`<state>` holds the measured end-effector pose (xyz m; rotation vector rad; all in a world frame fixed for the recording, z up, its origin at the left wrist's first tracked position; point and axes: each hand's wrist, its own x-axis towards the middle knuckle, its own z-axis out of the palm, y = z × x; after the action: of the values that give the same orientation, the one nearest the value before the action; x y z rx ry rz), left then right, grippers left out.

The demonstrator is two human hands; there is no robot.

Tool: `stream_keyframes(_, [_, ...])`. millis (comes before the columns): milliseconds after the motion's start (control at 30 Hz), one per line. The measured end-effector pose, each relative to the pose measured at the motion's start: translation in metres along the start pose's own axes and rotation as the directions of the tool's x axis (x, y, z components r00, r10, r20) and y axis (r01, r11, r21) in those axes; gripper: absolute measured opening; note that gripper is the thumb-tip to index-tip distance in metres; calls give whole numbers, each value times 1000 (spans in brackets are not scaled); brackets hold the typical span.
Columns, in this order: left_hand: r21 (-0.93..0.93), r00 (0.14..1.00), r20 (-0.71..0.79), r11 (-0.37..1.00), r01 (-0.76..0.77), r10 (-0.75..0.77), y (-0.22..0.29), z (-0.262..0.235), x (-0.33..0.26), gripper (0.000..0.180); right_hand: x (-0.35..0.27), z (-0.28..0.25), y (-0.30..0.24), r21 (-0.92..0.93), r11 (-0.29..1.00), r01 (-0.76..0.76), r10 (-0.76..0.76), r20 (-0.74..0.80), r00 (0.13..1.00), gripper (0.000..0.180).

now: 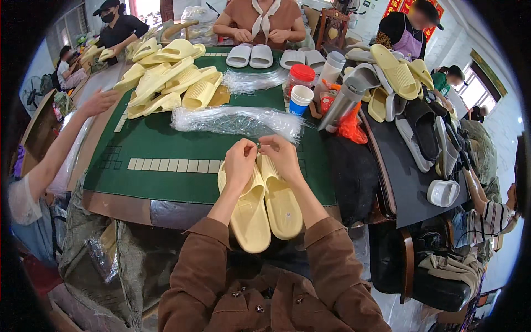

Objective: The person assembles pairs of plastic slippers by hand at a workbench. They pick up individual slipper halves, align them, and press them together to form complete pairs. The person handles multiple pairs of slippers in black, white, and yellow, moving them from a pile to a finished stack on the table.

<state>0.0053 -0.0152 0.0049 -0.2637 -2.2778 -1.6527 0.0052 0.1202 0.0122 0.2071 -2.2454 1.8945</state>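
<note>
A pair of pale yellow slippers lies side by side at the table's front edge, heels toward me: the left slipper [250,218] and the right slipper [285,213]. My left hand [240,165] is over the strap end of the left slipper, its fingers pinched together. Close beside it, my right hand [280,157] is also closed in a pinch above the right slipper's far end. Whatever thin thing is between the fingertips is too small to make out. Just beyond my hands is a bundle of clear plastic strips [238,122].
A heap of yellow slippers [166,77] covers the green mat's far left. White slippers [260,56], more strips [251,82], a paper cup [300,99], a red-lidded jar [301,74] and a grey bottle [343,102] stand beyond. Another person's arm [66,138] reaches in from the left.
</note>
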Motion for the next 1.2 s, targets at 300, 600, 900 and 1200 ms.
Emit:
stream_keyframes(300, [30, 1000, 14, 999, -26, 25, -1, 1, -1, 6, 0, 0, 1, -56, 998, 9, -9, -4, 1000, 13])
stream_keyframes(600, [68, 998, -15, 996, -53, 54, -2, 1, -2, 6, 0, 3, 7, -129, 986, 106, -108, -7, 994, 16])
stream_keyframes(900, [159, 996, -34, 984, -77, 83, -10, 4, -1, 5, 3, -2, -1, 204, 976, -75, 92, -77, 993, 17])
stream_keyframes(1200, [212, 994, -55, 974, -84, 98, 2, 3, -5, 16, 6, -31, 7, 808, 583, -82, 251, -83, 964, 12])
